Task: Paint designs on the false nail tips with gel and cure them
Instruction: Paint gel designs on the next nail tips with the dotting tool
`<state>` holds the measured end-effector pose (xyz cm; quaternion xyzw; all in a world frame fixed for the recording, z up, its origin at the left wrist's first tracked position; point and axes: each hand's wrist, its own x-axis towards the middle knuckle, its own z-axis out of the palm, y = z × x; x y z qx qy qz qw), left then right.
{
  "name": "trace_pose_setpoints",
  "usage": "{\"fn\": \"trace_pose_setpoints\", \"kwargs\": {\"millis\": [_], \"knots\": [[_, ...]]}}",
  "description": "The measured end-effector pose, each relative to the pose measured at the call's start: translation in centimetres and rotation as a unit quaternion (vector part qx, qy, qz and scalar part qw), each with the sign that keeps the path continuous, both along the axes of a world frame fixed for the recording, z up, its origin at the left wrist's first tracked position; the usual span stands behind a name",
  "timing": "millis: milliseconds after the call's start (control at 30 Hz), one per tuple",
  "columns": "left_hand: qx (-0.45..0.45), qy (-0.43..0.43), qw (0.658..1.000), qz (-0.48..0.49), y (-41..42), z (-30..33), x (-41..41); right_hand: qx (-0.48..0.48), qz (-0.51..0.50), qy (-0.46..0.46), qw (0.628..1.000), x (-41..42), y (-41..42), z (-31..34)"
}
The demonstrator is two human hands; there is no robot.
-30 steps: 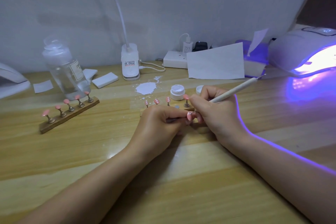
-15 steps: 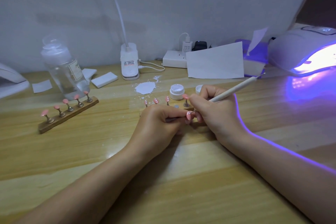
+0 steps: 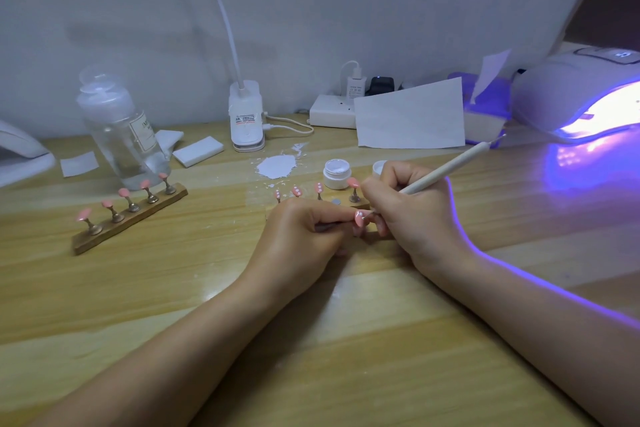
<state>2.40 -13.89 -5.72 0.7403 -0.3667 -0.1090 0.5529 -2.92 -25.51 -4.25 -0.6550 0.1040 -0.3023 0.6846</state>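
From the head view, your left hand pinches the stem of a pink nail tip, and your right hand grips a dotting pen whose point touches that tip. The two hands meet on the surface, just before a wooden stand of dotted tips. An open gel jar sits beyond your fingers; the lit curing lamp glows far right.

Left hand pinches a pink nail tip on its stem. Right hand grips a pen, tip touching the nail. UV lamp glows at right.
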Motion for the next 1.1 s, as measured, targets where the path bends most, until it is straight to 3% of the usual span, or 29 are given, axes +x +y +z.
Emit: {"fn": "trace_pose_setpoints", "kwargs": {"millis": [1100], "knots": [[0.004,-0.007,1.0,-0.003,-0.13,-0.08,0.11,-0.034,-0.002,0.001,0.999,0.07,-0.01,-0.06]]}}
